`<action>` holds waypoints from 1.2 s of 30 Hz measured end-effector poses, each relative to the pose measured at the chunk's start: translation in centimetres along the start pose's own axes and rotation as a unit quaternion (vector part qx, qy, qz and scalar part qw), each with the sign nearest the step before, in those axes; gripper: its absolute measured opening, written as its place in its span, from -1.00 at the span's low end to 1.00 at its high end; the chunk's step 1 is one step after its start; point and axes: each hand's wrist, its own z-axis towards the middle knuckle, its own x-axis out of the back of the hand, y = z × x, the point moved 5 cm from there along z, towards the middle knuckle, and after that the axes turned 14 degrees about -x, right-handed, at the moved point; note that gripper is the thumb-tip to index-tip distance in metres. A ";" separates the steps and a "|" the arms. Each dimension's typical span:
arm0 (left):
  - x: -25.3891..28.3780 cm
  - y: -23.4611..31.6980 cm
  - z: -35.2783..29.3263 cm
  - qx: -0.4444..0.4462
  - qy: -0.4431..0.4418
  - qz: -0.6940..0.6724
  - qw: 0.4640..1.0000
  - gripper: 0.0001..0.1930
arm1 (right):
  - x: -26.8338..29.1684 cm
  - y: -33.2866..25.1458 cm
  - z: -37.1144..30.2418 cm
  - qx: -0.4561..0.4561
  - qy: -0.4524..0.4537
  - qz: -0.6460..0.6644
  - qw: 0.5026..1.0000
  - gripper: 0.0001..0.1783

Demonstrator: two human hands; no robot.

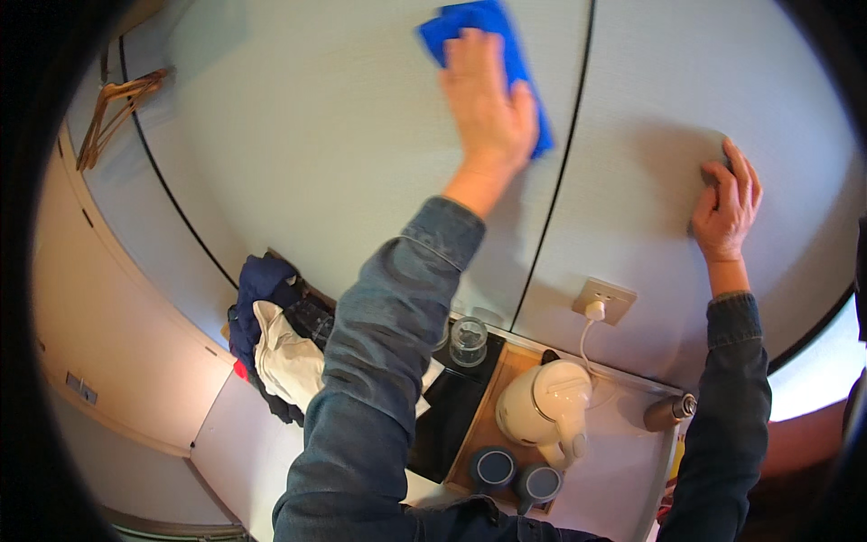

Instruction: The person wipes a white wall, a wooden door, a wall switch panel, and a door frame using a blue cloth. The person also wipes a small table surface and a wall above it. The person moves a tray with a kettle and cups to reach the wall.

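Wall panels (316,135): lying open around both hands. Obstacles sitting below: wall socket (604,299), kettle (542,406), glass jar (468,341), two cups (515,471), clothes pile (275,343). Hangers (113,113) hanging far left.

I see a bright blue soft cleaning cloth (506,54) under my left hand (486,104), against a pale grey-white panelled wall (316,135) with thin black seams. Both sleeves are faded blue denim. Cream rounded plastic kettle (542,406) on a light-brown wooden tray (508,370), beside a black glossy flat tray (447,415). Two grey-blue ceramic cups (492,470). Navy and white crumpled clothes (271,334), one red spot. Beige wall socket (603,300), white plug.
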 end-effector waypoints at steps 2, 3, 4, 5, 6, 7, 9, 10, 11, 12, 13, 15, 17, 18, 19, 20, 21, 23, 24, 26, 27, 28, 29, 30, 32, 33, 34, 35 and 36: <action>-2.1 5.6 1.4 -0.036 -0.029 -0.051 0.998 -0.36 | 0.9 -0.7 0.9 -0.004 -0.014 0.055 0.998 -0.71; -2.8 7.7 2.2 -0.029 -0.036 -0.080 0.996 -0.36 | 1.3 -0.9 1.6 -0.027 -0.038 0.133 0.990 -0.69; -3.5 9.6 3.0 -0.023 -0.044 -0.109 0.993 -0.35 | 1.7 -1.4 2.2 -0.032 -0.047 0.142 0.988 -0.67; -3.8 11.1 3.6 -0.026 -0.041 -0.108 0.993 -0.35 | 2.1 -2.1 2.8 -0.026 -0.038 0.157 0.986 -0.64; -4.2 12.2 4.3 -0.030 -0.047 -0.145 0.988 -0.35 | 2.3 -2.8 3.3 -0.029 -0.039 0.167 0.985 -0.61; -4.7 13.3 4.7 -0.036 -0.052 -0.183 0.981 -0.34 | 2.3 -3.4 3.8 -0.033 -0.034 0.199 0.979 -0.59; -5.5 14.4 5.2 -0.045 -0.090 -0.209 0.973 -0.35 | 1.3 -4.3 4.9 -0.074 -0.075 0.223 0.969 -0.53; -5.6 14.0 5.2 -0.028 -0.092 -0.263 0.960 -0.38 | 0.5 -4.7 5.1 -0.095 -0.105 0.226 0.964 -0.49; -5.6 13.4 5.3 -0.024 -0.079 -0.314 0.946 -0.41 | -0.1 -5.4 5.3 -0.096 -0.094 0.221 0.966 -0.50; -5.4 12.5 5.1 -0.019 -0.065 -0.363 0.929 -0.44 | -0.7 -5.9 5.3 -0.097 -0.085 0.217 0.968 -0.49; -4.4 11.5 4.7 -0.043 -0.021 -0.365 0.930 -0.49 | -1.3 -6.5 4.9 -0.104 -0.086 0.201 0.970 -0.46; -2.5 9.2 3.7 -0.072 0.034 -0.308 0.948 -0.58 | -2.6 -7.4 4.6 -0.091 -0.084 0.150 0.981 -0.40; -1.1 6.9 3.1 -0.072 0.044 -0.205 0.975 -0.61 | -3.4 -8.2 4.4 -0.040 -0.063 0.097 0.992 -0.40; -0.6 6.0 2.8 -0.066 0.049 -0.160 0.984 -0.59 | -3.8 -8.2 4.4 -0.036 -0.059 0.067 0.995 -0.48; -0.9 5.3 2.7 -0.061 0.019 -0.113 0.992 -0.58 | -3.6 -8.2 4.3 -0.004 -0.027 0.075 0.997 -0.47; -1.1 4.8 2.5 -0.057 -0.009 -0.065 0.996 -0.56 | -4.0 -7.7 4.3 -0.003 -0.049 0.062 0.997 -0.45; -1.4 4.5 2.1 -0.051 -0.039 -0.018 0.998 -0.54 | -3.5 -7.2 4.2 0.026 -0.013 0.069 0.997 -0.46; -1.9 4.3 1.5 -0.062 -0.078 0.029 0.995 -0.50 | -2.8 -4.8 3.9 0.042 -0.005 0.049 0.998 -0.47; -2.2 4.3 1.3 -0.069 -0.096 0.052 0.992 -0.48 | -2.0 -2.7 3.8 0.025 -0.001 0.052 0.998 -0.49; -2.4 4.2 0.9 -0.075 -0.085 0.047 0.992 -0.50 | 0.3 2.3 3.2 -0.027 0.017 -0.017 0.999 -0.52; -2.4 4.1 0.9 -0.082 -0.079 0.045 0.992 -0.50 | 2.0 5.1 2.9 -0.050 0.040 -0.042 0.997 -0.53; -2.5 4.1 0.8 -0.088 -0.073 0.045 0.992 -0.51 | 3.6 7.8 2.6 -0.067 0.047 -0.085 0.993 -0.53; -2.4 4.0 0.8 -0.092 -0.067 0.051 0.992 -0.51 | 5.3 10.4 2.1 -0.108 0.049 -0.112 0.987 -0.53; -2.4 4.0 0.8 -0.095 -0.062 0.049 0.992 -0.51 | 7.0 12.8 1.4 -0.133 0.048 -0.152 0.978 -0.54; -2.4 3.9 0.8 -0.093 -0.059 0.045 0.993 -0.51 | 10.2 17.4 0.5 -0.204 0.047 -0.150 0.966 -0.53; -2.4 4.1 0.8 -0.101 -0.052 0.050 0.992 -0.52 | 11.6 19.2 0.2 -0.235 0.059 -0.147 0.959 -0.53; -2.4 4.1 0.8 -0.101 -0.050 0.053 0.992 -0.52 | 12.6 21.0 -0.1 -0.298 0.058 -0.144 0.942 -0.52; -2.3 4.1 0.8 -0.103 -0.049 0.056 0.992 -0.52 | 13.4 21.4 -0.1 -0.269 0.067 -0.207 0.938 -0.51; -2.4 4.1 0.8 -0.104 -0.049 0.059 0.992 -0.52 | 13.6 22.1 -0.2 -0.303 0.058 -0.269 0.913 -0.50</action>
